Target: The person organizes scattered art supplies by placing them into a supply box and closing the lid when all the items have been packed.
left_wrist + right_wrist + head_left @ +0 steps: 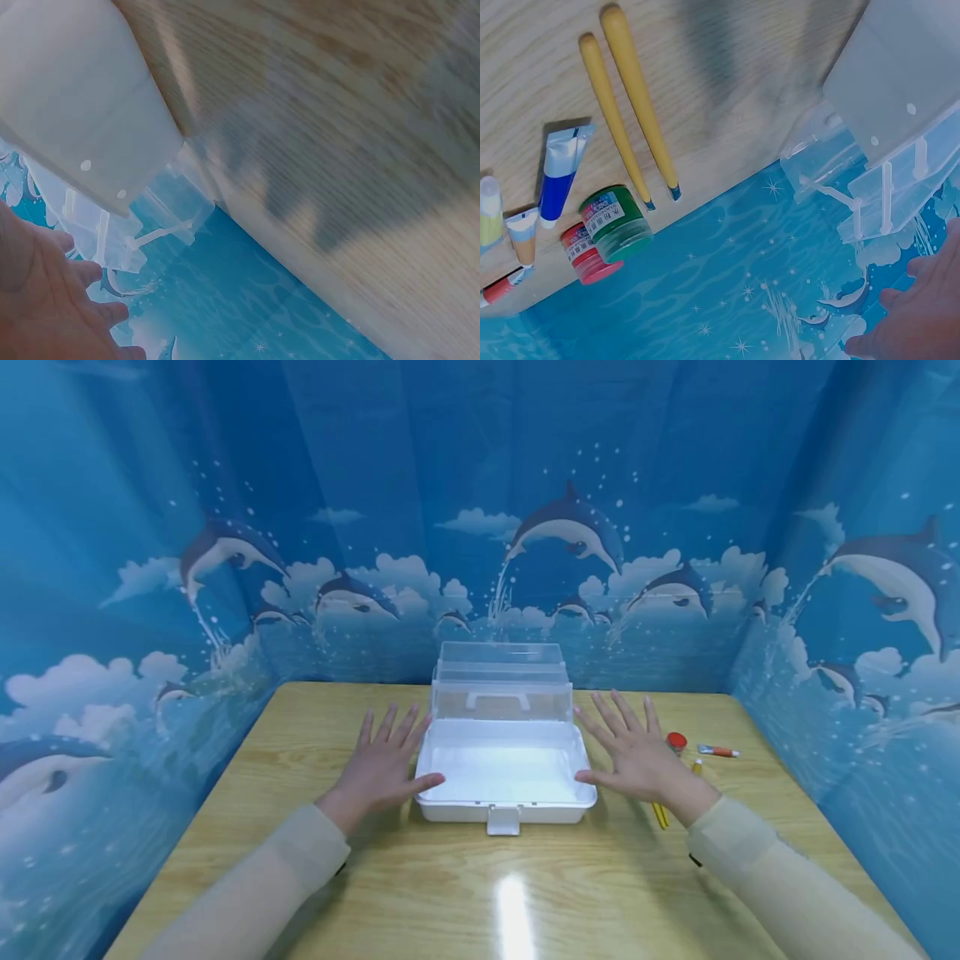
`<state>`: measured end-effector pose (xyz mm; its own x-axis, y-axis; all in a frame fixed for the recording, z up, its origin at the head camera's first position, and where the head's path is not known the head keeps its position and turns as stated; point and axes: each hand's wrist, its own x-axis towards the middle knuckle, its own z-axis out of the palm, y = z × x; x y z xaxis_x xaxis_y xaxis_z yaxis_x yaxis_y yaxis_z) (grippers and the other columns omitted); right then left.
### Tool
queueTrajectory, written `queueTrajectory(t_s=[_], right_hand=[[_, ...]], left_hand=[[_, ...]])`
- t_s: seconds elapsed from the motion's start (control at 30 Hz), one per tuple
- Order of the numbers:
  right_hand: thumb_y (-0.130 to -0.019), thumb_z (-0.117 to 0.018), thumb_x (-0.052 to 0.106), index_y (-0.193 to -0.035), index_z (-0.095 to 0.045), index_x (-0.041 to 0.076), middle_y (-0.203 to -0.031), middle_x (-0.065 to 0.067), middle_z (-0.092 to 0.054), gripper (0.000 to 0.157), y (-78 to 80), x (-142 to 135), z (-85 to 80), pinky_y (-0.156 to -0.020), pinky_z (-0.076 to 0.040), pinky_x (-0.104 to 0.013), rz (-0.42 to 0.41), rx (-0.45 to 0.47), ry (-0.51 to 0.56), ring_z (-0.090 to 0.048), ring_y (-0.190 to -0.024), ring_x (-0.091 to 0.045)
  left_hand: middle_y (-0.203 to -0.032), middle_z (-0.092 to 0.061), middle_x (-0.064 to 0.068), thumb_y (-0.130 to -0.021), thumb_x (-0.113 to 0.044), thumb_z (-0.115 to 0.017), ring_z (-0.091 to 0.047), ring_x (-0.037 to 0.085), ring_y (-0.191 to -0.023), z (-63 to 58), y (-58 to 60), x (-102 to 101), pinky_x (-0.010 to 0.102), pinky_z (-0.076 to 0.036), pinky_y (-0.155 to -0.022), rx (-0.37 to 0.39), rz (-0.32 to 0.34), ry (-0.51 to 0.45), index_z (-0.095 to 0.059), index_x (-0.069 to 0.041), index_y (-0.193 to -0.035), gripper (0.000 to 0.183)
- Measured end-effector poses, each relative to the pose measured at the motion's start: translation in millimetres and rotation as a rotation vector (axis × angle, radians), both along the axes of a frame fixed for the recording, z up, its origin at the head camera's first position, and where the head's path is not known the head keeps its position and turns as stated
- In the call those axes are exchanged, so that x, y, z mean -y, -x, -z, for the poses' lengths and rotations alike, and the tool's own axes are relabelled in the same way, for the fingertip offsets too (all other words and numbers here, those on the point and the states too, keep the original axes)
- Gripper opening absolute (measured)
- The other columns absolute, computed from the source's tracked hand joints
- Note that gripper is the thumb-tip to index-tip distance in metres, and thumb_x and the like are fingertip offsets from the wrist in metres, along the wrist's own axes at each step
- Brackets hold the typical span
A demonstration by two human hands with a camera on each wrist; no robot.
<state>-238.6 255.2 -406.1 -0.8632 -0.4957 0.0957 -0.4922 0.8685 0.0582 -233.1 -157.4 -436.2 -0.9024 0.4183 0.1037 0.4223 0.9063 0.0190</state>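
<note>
The white box [457, 813] stands at the centre of the head view, its translucent lid [501, 675] raised behind it and its front latch [503, 822] folded down toward the lower edge. At lower left in the right wrist view, the green jar [619, 229] and the red jar [585, 259] each carry a label with printed characters — too small to read reliably. Two yellow rods [639, 97] lie at upper left. Both beige sleeves [255, 881] enter the head view from the lower corners. The left hand [382, 768] and the right hand [636, 758] flank the box, fingers extended and spread wide, thumbs pointing inward — neither grips anything. Thumb contact with the rim cannot be determined.
</note>
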Motion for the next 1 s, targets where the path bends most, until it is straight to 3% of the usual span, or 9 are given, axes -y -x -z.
queueTrajectory(t_s=[0.37,0.63,1.0], right_hand=[[-0.088,-0.051,0.075,-0.162,-0.018,0.022,-0.169,-0.008,0.002,0.097,-1.6,-2,9.3,-0.111,0.01,-0.071,-0.03,-0.015,0.054,0.001,-0.152,-0.042],[-0.088,-0.052,0.074,-0.162,-0.019,0.023,-0.168,-0.011,-0.005,0.095,-2.2,-4,16.8,-0.111,0.011,-0.071,-0.029,-0.018,0.074,0.001,-0.152,-0.042],[-0.088,-0.054,0.073,-0.162,-0.02,0.018,-0.168,-0.011,-0.006,0.098,-4.9,2,19.7,-0.111,0.01,-0.071,-0.025,0.009,0.084,0.002,-0.152,-0.042]], left_hand=[[-0.167,-0.006,0.01,-0.091,-0.078,-0.04,0.002,0.039,-0.152,3.6,-0.9,-2,0.065,0.005,-0.117,0.024,-0.01,-0.023,-0.014,-0.015,-0.162,0.099],[-0.167,-0.003,0.007,-0.091,-0.076,-0.043,0.005,0.038,-0.152,6.0,-0.9,-4,0.06,0.014,-0.116,0.077,-0.035,-0.066,-0.012,-0.016,-0.162,0.099],[-0.168,-0.005,0.007,-0.092,-0.075,-0.045,0.004,0.037,-0.152,10.1,-2.3,-6,0.059,0.015,-0.116,0.105,-0.067,-0.095,-0.013,-0.013,-0.162,0.099]])
